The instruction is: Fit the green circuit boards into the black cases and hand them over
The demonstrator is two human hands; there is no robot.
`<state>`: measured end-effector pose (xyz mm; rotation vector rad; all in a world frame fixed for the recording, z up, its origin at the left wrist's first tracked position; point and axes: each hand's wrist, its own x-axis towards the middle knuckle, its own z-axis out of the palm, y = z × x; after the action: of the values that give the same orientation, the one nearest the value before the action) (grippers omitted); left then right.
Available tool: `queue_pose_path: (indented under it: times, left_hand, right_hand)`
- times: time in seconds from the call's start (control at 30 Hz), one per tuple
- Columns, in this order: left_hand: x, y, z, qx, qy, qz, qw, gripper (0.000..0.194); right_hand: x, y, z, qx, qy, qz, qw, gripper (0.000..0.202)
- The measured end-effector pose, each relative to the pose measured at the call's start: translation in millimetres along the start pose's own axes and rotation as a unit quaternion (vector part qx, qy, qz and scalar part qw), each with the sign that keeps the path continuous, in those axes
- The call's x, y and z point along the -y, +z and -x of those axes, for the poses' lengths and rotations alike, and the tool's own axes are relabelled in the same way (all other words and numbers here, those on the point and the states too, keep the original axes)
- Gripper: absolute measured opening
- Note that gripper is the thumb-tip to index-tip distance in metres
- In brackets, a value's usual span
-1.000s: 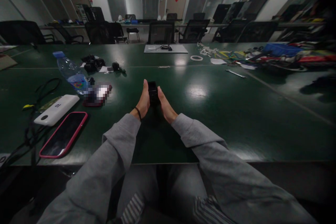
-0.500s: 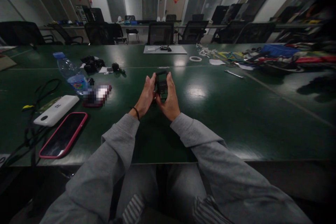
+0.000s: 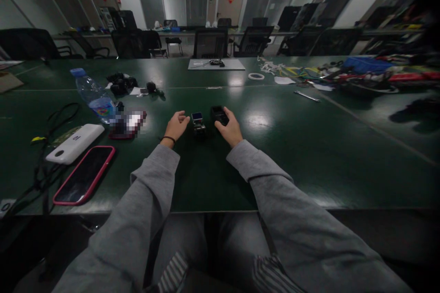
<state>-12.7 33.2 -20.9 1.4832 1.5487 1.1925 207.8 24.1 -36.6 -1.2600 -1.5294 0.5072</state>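
On the dark green table [image 3: 275, 165], a small gadget with a bluish screen [image 3: 198, 122] and metallic-looking parts lies between my hands. My left hand [image 3: 176, 127] is just left of it, fingers loosely bent and apart, with nothing in them. My right hand [image 3: 231, 128] holds a black rectangular case [image 3: 218, 113] by its right side, thumb across its near part. The case is low over or on the table; I cannot tell which. Its inside is too dark to make out.
To the left are a plastic bottle [image 3: 94, 100], a white power-bank-like block [image 3: 75, 144], a pink-edged phone [image 3: 85, 176] and black cords. A wrench [image 3: 307, 96], a white ring [image 3: 256, 76] and tangled cables [image 3: 302, 73] lie to the right. A grey board [image 3: 233, 64] is farther back.
My hands were together around the upright black case. They have moved apart and lowered; the small gadget now shows on the table, and the case stays in my right hand, tilted down.
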Motion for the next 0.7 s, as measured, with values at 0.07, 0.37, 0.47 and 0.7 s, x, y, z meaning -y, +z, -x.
queue_pose_path:
  times: [0.07,0.37,0.47,0.7]
  left_hand:
    - [8.2,2.5,-1.6,0.032,-0.009,-0.015,0.999,0.054]
    - [7.5,3.6,-0.7,0.040,-0.024,-0.021,0.999,0.038]
    - [8.9,4.2,-2.0,0.021,-0.007,-0.051,0.998,0.030]
    - [10.8,6.7,-1.1,0.034,0.049,-0.137,0.989,0.038]
  right_hand:
    - [-2.8,4.6,2.4,0.017,0.010,-0.004,1.000,0.073]
    - [22.0,-3.8,14.5,-0.036,-0.121,0.111,0.986,0.055]
    - [41.4,-1.1,28.2,0.013,-0.196,0.184,0.963,0.053]
    - [59.7,33.9,48.8,0.095,-0.215,0.364,0.901,0.071]
